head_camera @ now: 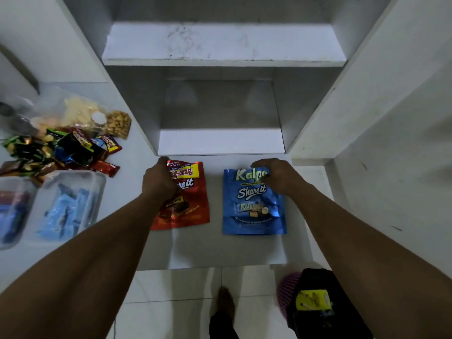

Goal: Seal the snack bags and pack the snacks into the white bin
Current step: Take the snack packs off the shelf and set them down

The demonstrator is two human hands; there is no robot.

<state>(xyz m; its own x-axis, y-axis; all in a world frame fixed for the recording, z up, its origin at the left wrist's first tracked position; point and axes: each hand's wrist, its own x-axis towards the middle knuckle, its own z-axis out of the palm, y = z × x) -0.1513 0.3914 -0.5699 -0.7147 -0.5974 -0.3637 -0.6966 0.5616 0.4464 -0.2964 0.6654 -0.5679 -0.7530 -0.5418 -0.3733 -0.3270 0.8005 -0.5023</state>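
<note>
This looks like a home, at a built-in white shelf unit with a counter and bare cubbies. Pale floor tiles run below, near a bare foot. At left lie a heap of snacks and clear tubs, household clutter.

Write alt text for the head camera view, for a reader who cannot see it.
Two bare hands press on two flat snack pouches on a white counter: the left hand on a red Beng-beng pouch, the right hand on a blue Kalpa pouch. Loose wrapped snacks and two clear plastic tubs sit far left.
</note>
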